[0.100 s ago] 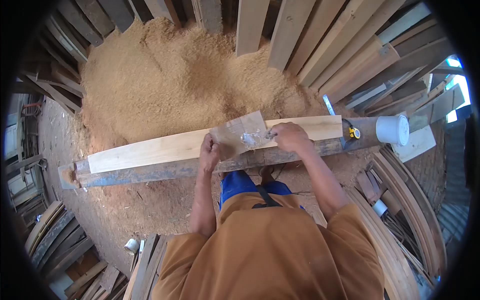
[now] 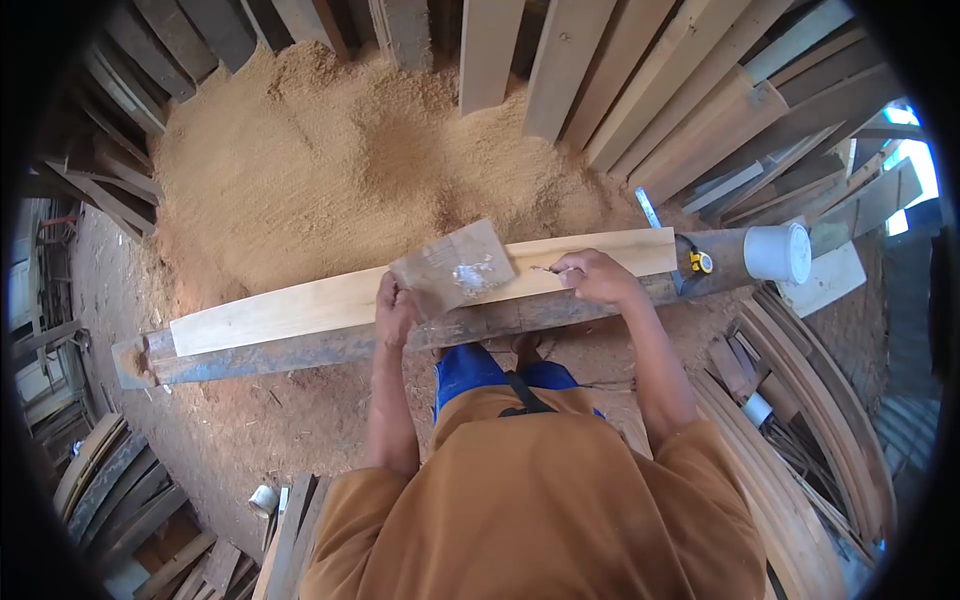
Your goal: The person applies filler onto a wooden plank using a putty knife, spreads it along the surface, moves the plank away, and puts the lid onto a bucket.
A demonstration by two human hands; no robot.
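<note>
My left hand (image 2: 396, 310) grips the lower left edge of a flat rectangular board (image 2: 430, 275), tilted over the long plank. A smear of white paste (image 2: 474, 274) lies on this board's face. In my right hand (image 2: 597, 275), closed fingers pinch a small thin-bladed tool (image 2: 543, 269), its tip pointing left, a short gap away from the board. Much of the tool is hidden by the fingers. Beneath both hands the long pale wooden plank (image 2: 270, 310) rests on a worn beam (image 2: 300, 358).
A yellow tape measure (image 2: 701, 261), a blue-edged square (image 2: 648, 208) and a white bucket (image 2: 770, 253) are at the beam's right end. Behind the plank lies a big sawdust heap (image 2: 280, 170). Upright boards (image 2: 570, 65) line the back, and stacked timber (image 2: 810, 400) stands at the right.
The board in my left hand has shifted left. My right hand has moved slightly right, so a gap now separates the tool from the board. The view has shifted slightly.
</note>
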